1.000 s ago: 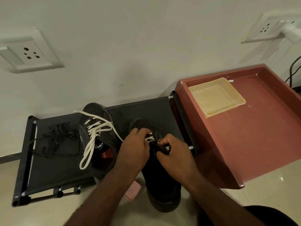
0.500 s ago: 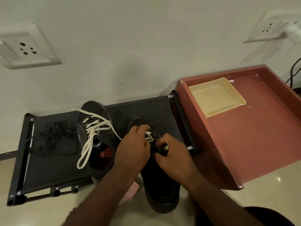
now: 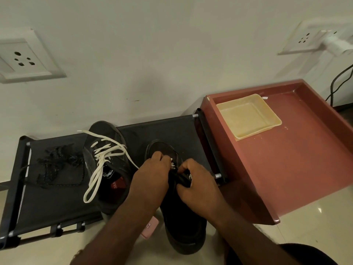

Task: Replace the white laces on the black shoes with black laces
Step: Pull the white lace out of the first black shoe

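Two black shoes stand on a black fabric rack point(image 3: 57, 203). The left shoe point(image 3: 107, 169) carries a loosened white lace point(image 3: 99, 169) that trails off both sides. My hands work on the right shoe point(image 3: 183, 222), whose heel hangs over the rack's front edge. My left hand point(image 3: 150, 176) pinches the white lace point(image 3: 172, 165) at the eyelets. My right hand point(image 3: 196, 184) grips the shoe's tongue and upper. A tangle of black laces point(image 3: 55, 165) lies on the rack's left part.
A dark red tray table point(image 3: 286, 169) stands right of the rack, with a shallow cream tray point(image 3: 248, 115) on it. A pink object point(image 3: 150, 227) lies on the floor under my left forearm. Wall sockets sit left and right, and a cable hangs at the far right.
Both hands stay on the right shoe's lacing and have shifted slightly. The view has moved a little.
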`<state>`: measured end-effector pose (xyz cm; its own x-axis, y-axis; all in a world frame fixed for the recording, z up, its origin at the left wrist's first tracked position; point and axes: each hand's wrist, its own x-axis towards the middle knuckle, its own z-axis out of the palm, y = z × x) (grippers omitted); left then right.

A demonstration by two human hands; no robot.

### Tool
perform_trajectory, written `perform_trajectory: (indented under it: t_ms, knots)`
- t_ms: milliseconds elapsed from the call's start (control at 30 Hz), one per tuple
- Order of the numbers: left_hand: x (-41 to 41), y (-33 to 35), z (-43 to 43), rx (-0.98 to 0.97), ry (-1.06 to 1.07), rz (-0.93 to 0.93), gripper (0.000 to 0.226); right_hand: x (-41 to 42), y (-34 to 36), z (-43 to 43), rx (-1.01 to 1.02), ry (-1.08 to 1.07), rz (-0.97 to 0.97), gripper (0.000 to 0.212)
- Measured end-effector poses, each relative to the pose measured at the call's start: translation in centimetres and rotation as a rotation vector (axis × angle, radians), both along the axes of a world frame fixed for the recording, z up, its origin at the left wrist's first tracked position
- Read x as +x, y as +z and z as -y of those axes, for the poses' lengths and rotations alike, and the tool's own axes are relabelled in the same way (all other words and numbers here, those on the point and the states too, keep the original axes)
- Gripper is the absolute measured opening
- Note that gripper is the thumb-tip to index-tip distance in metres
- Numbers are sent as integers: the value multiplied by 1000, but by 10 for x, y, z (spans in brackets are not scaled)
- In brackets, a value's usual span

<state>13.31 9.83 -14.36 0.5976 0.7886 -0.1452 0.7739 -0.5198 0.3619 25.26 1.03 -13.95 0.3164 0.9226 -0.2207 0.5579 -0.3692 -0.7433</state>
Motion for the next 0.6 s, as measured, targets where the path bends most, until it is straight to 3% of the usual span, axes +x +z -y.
perform_trajectory:
  t_ms: [100,233,300,467,600]
  knots:
    - [0,3,1,-35,89,82,11,2,0,-1,-19,-15,-31,31]
    - [-4,13,-4,-179,419,333,4,2,-2,-1,-28,-43,-51,35]
    - [-5,16,-5,-211,477,408,7,1,-3,-1,-31,-47,-57,35]
    - [-5,18,0,27,116,215,60,2,-3,-1,-29,-37,-55,34]
    - [-5,11,-3,14,-47,12,52,2,-2,-1,-39,-17,-53,35]
